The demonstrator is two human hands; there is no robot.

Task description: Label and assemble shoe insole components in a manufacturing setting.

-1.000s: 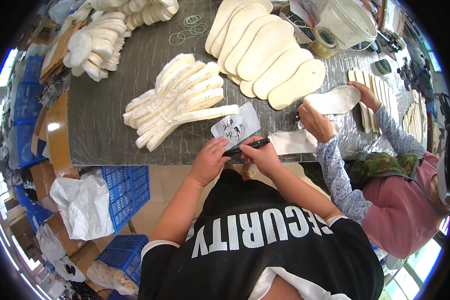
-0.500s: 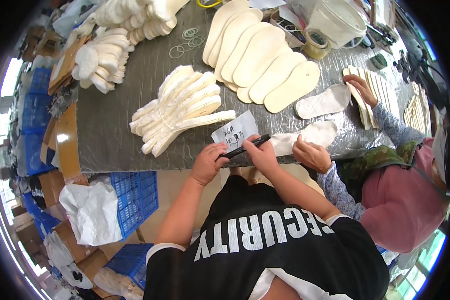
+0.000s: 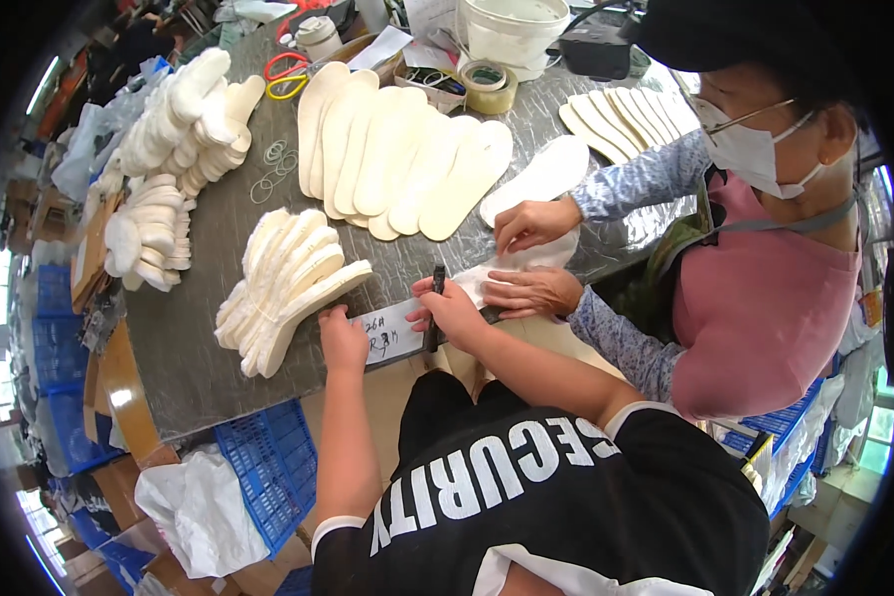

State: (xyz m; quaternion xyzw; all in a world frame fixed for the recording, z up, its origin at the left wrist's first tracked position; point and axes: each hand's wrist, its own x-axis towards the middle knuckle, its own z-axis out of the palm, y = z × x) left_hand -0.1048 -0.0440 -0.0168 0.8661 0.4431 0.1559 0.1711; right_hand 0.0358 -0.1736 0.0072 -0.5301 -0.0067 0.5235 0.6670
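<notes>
My right hand [image 3: 454, 313] is closed round a black marker pen [image 3: 439, 279], which stands nearly upright in the fist. Fingers of that hand rest at the right part of a white paper slip [image 3: 397, 333] with dark handwriting, lying at the table's front edge. At the slip's left end, my left hand [image 3: 344, 340] pinches the paper. Just beyond my left hand lies a banded bundle of fleecy insoles [image 3: 278, 283], one insole jutting out to the right. Loose cream insoles [image 3: 407, 159] overlap in a row farther back.
To my right, a co-worker's two hands [image 3: 536, 290] press on a pale insole at the table edge. More fleecy bundles [image 3: 184, 124] sit at the far left. Scissors [image 3: 286, 75], rubber bands [image 3: 274, 171], a tape roll [image 3: 489, 87] and a white bucket [image 3: 512, 35] lie behind.
My left hand has let go of the marker and taken the paper's left end. The marker has turned from lying across to nearly upright. The co-worker's far hand has come from the stack to the insole.
</notes>
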